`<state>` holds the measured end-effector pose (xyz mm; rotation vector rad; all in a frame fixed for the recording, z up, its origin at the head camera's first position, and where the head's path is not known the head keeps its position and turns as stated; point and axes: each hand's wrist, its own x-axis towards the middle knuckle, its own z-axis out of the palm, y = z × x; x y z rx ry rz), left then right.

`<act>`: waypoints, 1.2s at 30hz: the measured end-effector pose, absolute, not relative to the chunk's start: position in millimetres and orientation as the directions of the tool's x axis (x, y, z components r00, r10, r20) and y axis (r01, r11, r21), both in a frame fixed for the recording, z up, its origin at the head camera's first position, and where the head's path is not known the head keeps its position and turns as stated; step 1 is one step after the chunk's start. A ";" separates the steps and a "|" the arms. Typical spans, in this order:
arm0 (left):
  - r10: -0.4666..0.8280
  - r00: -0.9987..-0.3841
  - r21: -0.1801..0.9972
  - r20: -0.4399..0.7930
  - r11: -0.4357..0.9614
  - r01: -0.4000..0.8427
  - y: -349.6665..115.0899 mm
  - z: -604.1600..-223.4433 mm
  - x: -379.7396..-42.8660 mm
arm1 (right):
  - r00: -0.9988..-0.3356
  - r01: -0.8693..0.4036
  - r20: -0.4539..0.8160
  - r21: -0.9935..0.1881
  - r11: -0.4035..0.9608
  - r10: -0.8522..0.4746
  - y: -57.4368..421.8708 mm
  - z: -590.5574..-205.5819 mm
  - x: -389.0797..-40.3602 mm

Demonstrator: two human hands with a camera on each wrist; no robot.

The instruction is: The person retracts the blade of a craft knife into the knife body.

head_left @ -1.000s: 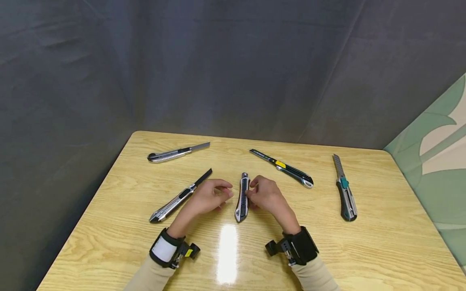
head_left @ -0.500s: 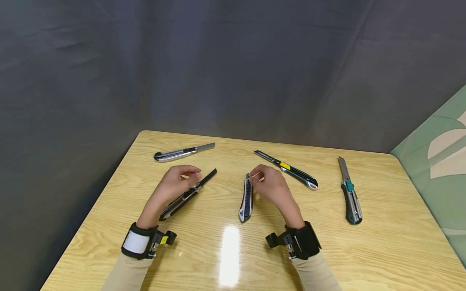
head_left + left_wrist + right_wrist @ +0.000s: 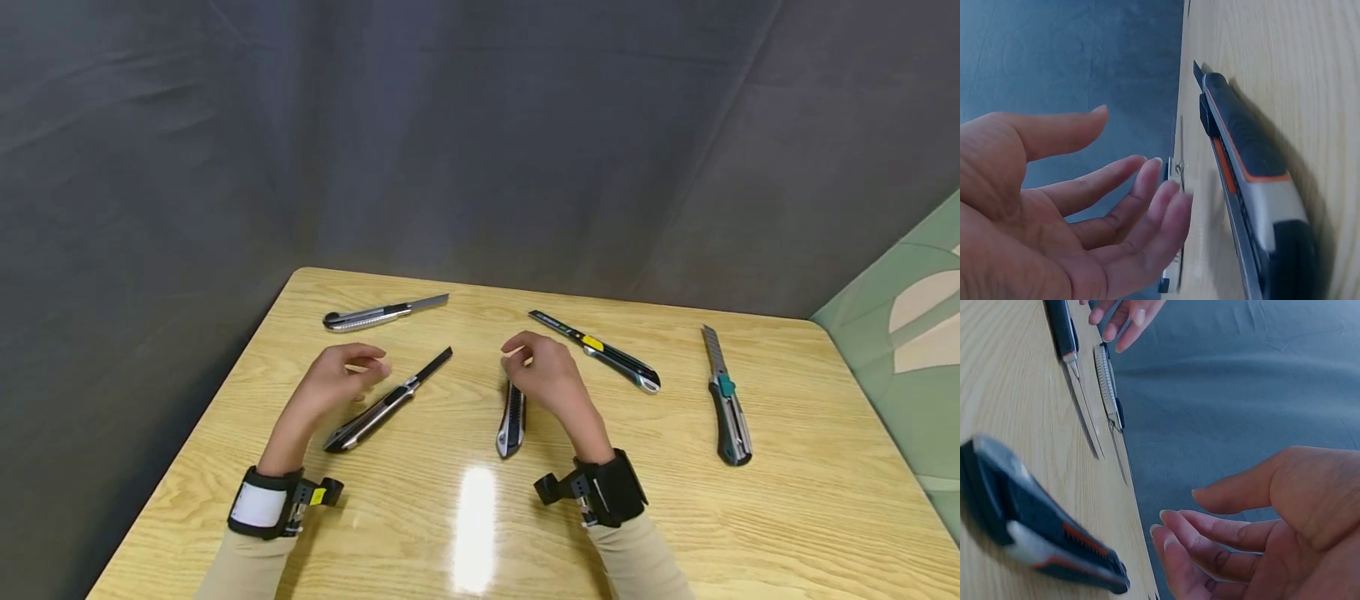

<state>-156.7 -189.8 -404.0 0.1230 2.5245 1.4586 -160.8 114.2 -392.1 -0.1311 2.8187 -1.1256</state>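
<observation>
A dark, softly creased cloth (image 3: 480,150) hangs behind a pale table (image 3: 795,517) with wavy wood grain. At left, the person's left hand (image 3: 330,379) is relaxed, its fingers gently bent and holding nothing. Just beyond those fingertips lies a slim silver cutter (image 3: 367,318) with a ribbed metal body and its blade out. Beside and below the same fingers, apart from them, a larger black-and-silver cutter (image 3: 372,418) lies slantwise, orange trim edging its ridged dark grip. Next comes a curved grey-and-black cutter (image 3: 512,423), toothed along its slot, lying below the right fingers and clear of them. The right hand (image 3: 547,373) is loosely curved, also released. To the right of its fingers rest a black cutter with a yellow slider (image 3: 594,347) and, well apart, a teal-and-black cutter (image 3: 724,392) with a scored metal blade.
</observation>
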 end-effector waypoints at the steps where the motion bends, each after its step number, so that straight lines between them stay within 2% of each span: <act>1: 0.175 -0.972 0.864 -0.158 0.500 -0.051 -190.9 -404.5 -156.0 | -0.990 -0.041 -0.067 -0.696 0.717 -0.122 111.5 -392.2 -161.0; 23: 0.160 -0.954 0.724 -0.255 0.685 -0.078 -188.1 -425.6 -147.0 | -0.979 -0.061 -0.083 -0.753 0.655 -0.186 63.7 -405.2 -167.9; 36: 0.139 -0.961 0.641 -0.241 0.766 -0.050 -180.8 -430.5 -151.0 | -0.963 -0.038 -0.159 -0.724 0.689 -0.220 55.1 -412.4 -166.2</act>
